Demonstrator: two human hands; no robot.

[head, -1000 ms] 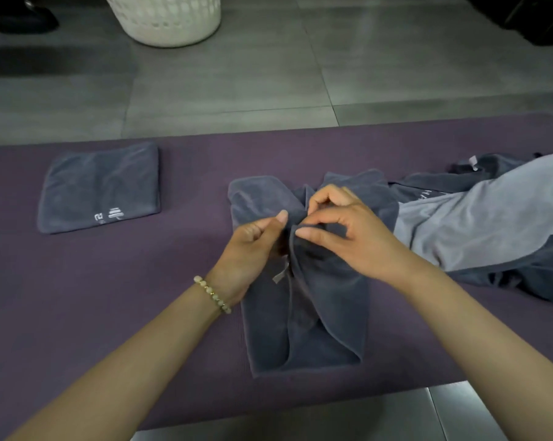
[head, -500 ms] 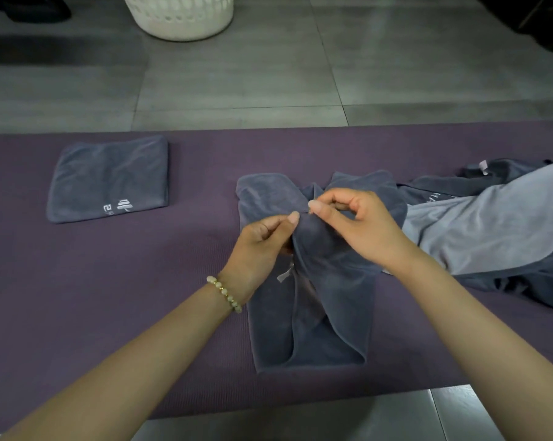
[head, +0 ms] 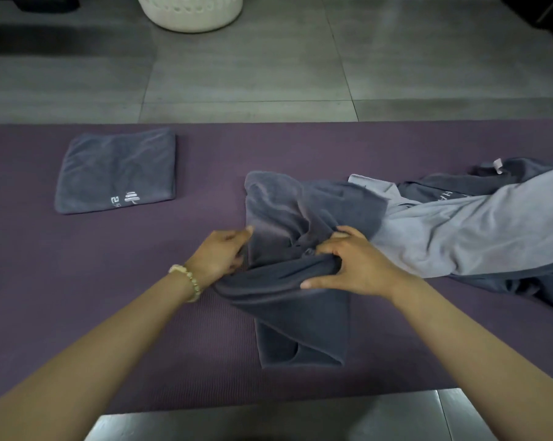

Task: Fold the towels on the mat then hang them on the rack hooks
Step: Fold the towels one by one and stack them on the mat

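Note:
A dark grey towel (head: 300, 310) lies bunched in the middle of the purple mat (head: 78, 281). My left hand (head: 224, 253) grips the towel's left edge, fingers curled into the cloth. My right hand (head: 354, 265) clutches a bunched fold of the same towel just to the right. A folded dark grey towel (head: 116, 170) with a white logo lies flat at the mat's left. A heap of unfolded towels (head: 478, 227), light grey over dark grey, sprawls at the right, touching the towel I hold.
A white laundry basket (head: 189, 11) stands on the grey tiled floor (head: 253, 68) beyond the mat. The mat's near edge runs along the bottom, with shiny floor below it. No rack or hooks are in view.
Both hands dropped from the towel's upper middle toward me and spread apart, dragging a fold of cloth sideways across the towel. The pinch became a fuller grip.

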